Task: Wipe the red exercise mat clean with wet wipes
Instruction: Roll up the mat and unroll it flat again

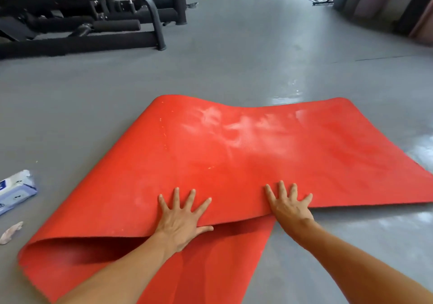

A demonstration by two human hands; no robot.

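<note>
**While the mat is folded over, both hands pin the flap flat**

Since the red mat (234,158) lies doubled on the grey floor (210,69), its upper layer is folded back over the lower one, and the fold bulges open at the mat's near-left corner. My read: the hands are there to flatten or hold that top layer so it stays put for wiping.

Left hand (181,219): fingers spread wide and straight, palm down on the flap's near edge, thumb hooked just past the edge. Right hand (290,206): same pose, fingers splayed, palm pressing the edge where the flap crosses the lower layer. Neither holds a wipe. Both forearms reach forward, nearly straight, over the lower layer of the mat.

White dusty smears (234,128) sit on the mat's far half, so cleaning looks unfinished there.

Left of the mat, well apart: a pack of wet wipes (14,190) on the floor, and nearer the camera a crumpled used wipe (10,232). Beyond the mat, far left: black gym machine (82,15).

Likely next: fetch a wipe from the pack.
</note>
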